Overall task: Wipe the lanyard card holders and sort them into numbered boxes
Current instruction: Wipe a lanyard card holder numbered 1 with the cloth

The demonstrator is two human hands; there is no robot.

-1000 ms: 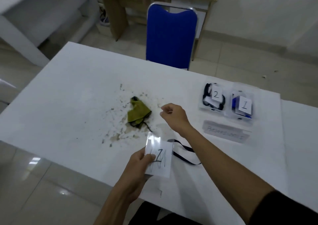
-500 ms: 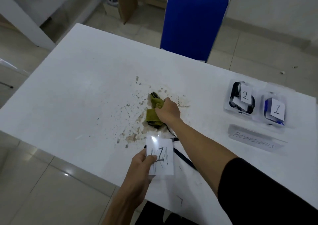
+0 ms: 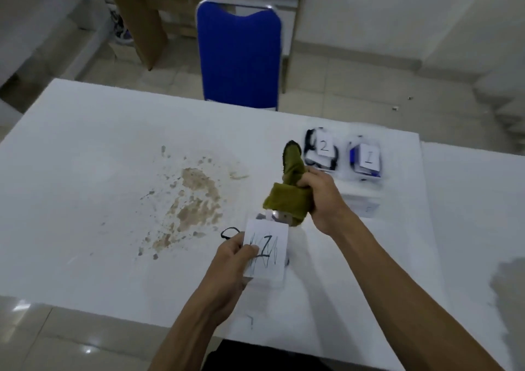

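**Cloth meets card holder above the worktop**

The fingers of the right hand (image 3: 319, 197) are curled tight round a bunched olive-green cloth (image 3: 287, 197), one end of it sticking up past the knuckles. The cloth's lower edge touches the top of a clear plastic card holder with a white paper insert (image 3: 267, 252) marked with a scribbled "1". The left hand (image 3: 231, 260) pinches that holder at its left edge, thumb on the front face, fingers behind — it is held up just above the white worktop (image 3: 85, 171). A loop of the holder's black lanyard (image 3: 228, 233) shows just left of the card, beside the left hand.

Beyond the right hand, near the far right edge of the worktop, stand two clear plastic boxes side by side: the box labelled "2" (image 3: 322, 150) with black lanyards in it, and the box labelled "1" (image 3: 366, 157) with blue and white contents. A patch of brown stain and crumbs (image 3: 193, 200) lies left of the hands, well apart from the boxes. A blue padded chair with a metal frame (image 3: 240, 55) stands behind the worktop.
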